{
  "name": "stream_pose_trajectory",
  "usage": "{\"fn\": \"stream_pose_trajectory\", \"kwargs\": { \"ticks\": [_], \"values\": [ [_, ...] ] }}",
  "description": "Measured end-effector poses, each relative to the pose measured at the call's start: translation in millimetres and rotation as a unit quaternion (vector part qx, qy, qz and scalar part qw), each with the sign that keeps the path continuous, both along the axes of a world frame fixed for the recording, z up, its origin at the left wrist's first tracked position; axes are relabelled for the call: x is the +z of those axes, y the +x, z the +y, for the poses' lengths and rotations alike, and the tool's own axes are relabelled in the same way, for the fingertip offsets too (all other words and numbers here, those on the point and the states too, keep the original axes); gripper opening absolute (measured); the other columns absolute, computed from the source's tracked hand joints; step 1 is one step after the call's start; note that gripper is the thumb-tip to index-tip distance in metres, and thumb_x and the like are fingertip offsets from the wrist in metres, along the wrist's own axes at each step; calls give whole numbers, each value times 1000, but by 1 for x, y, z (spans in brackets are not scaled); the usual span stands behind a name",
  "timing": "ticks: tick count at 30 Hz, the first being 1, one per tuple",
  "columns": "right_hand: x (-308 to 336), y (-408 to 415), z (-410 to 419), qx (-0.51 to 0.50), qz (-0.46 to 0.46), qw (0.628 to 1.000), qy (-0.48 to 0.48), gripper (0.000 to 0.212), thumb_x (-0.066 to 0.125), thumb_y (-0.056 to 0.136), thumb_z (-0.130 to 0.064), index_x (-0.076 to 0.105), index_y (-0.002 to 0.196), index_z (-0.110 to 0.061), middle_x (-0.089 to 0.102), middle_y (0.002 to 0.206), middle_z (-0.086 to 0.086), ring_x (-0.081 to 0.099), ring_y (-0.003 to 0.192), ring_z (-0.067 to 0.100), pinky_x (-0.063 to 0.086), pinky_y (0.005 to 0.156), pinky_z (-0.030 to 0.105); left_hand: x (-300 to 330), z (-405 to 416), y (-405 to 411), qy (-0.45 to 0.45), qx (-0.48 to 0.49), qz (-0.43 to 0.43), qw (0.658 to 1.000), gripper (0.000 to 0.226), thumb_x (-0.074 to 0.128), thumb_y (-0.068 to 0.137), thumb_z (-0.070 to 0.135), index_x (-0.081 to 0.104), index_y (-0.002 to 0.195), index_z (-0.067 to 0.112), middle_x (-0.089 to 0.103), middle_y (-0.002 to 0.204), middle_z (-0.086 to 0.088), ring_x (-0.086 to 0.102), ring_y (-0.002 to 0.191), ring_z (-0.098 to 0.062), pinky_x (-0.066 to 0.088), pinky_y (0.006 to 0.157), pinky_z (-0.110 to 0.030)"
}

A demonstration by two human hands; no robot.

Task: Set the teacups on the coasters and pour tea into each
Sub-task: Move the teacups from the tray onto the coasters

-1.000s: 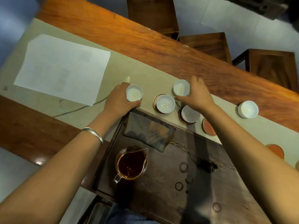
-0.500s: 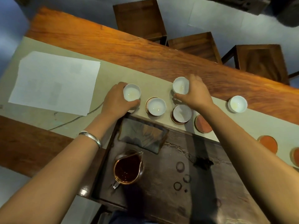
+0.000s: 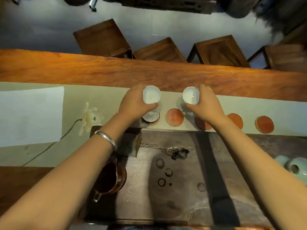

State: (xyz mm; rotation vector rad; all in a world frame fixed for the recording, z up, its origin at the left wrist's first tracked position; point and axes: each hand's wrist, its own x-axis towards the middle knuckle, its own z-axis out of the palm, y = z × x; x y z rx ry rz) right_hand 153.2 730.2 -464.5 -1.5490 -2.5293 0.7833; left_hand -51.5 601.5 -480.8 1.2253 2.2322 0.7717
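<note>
My left hand (image 3: 135,105) holds a white teacup (image 3: 151,94) lifted above the table runner. Below it another white teacup (image 3: 150,117) sits on a coaster. My right hand (image 3: 206,105) holds a second white teacup (image 3: 191,95), also raised. An orange coaster (image 3: 174,117) lies bare between my hands. A further coaster (image 3: 201,124) is partly hidden under my right wrist, and two more coasters (image 3: 235,121) (image 3: 264,124) lie to the right. A glass pitcher of dark tea (image 3: 110,178) stands on the dark tea tray (image 3: 182,188), partly behind my left forearm.
A white paper sheet (image 3: 29,113) lies at the left on the green runner (image 3: 106,97). A pale flower with a stem (image 3: 88,118) lies beside it. A pale green ceramic piece (image 3: 294,165) sits at the right edge. Wooden stools (image 3: 103,39) stand beyond the table.
Both hands have lifted their teacups off the runner and carried them to the right along the coaster row. The view has swung right, showing more coasters.
</note>
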Motion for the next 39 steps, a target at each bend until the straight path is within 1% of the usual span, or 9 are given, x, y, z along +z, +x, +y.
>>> {"fn": "stream_pose_trajectory", "kwargs": {
  "ticks": [6, 11, 16, 20, 24, 32, 34, 37, 39],
  "values": [
    [-4, 55, 1, -42, -14, 998, -36, 56, 78, 80, -30, 52, 123, -4, 57, 120, 19, 57, 107, 36, 49, 80, 43, -9, 27, 52, -39, -78, -1, 996, 70, 82, 65, 39, 55, 125, 14, 60, 123, -8, 54, 111, -27, 38, 79, -28],
    [-15, 75, -2, -50, -35, 997, -54, 67, 79, 79, -30, 48, 133, -4, 54, 127, 19, 54, 114, 37, 47, 86, 44, -21, 38, 76, -67, -105, 2, 992, 63, 80, 68, 37, 55, 120, 12, 61, 116, -10, 55, 105, -28, 39, 76, -31],
    [-25, 85, -2, -55, -28, 995, -72, 62, 78, 81, -34, 51, 127, -3, 56, 122, 20, 56, 106, 36, 48, 81, 43, -33, 43, 87, -95, -113, 8, 989, 63, 79, 69, 40, 54, 120, 13, 61, 114, -8, 56, 102, -26, 44, 78, -33],
    [-29, 88, 2, -57, -23, 994, -86, 63, 78, 80, -33, 51, 128, -3, 55, 122, 19, 55, 108, 36, 42, 78, 37, -42, 41, 91, -105, -118, 8, 987, 62, 79, 69, 40, 54, 118, 13, 61, 114, -8, 55, 102, -25, 44, 77, -34],
    [-33, 88, 5, -53, -32, 993, -98, 68, 78, 80, -36, 48, 133, -6, 53, 126, 17, 55, 110, 35, 45, 80, 39, -47, 38, 93, -107, -104, -8, 989, 61, 79, 69, 39, 54, 119, 15, 60, 114, -6, 54, 103, -24, 44, 78, -34],
    [-33, 87, 5, -47, -39, 994, -91, 66, 76, 81, -37, 47, 131, -5, 53, 125, 18, 56, 108, 37, 47, 80, 42, -46, 38, 95, -115, -101, -12, 988, 64, 78, 71, 40, 52, 123, 15, 59, 117, -7, 53, 108, -26, 46, 84, -38],
    [-33, 87, 6, -46, -40, 994, -95, 67, 77, 81, -38, 46, 132, -6, 52, 125, 18, 55, 109, 37, 46, 80, 41, -45, 38, 96, -122, -104, -11, 987, 70, 79, 70, 42, 49, 127, 15, 58, 121, -8, 53, 111, -28, 46, 87, -38],
    [-32, 88, 6, -39, -46, 993, -97, 74, 77, 80, -43, 43, 136, -7, 51, 126, 17, 54, 111, 35, 44, 81, 38, -44, 36, 99, -124, -104, -7, 987, 92, 79, 69, 46, 35, 143, 14, 50, 135, -11, 46, 124, -29, 40, 98, -39],
    [-31, 89, 6, -40, -42, 994, -94, 79, 78, 79, -43, 42, 139, -7, 50, 129, 18, 53, 115, 34, 43, 85, 37, -41, 32, 102, -113, -92, -4, 989, 94, 77, 72, 45, 30, 147, 13, 44, 141, -13, 40, 130, -30, 34, 103, -39]
  ]
}}
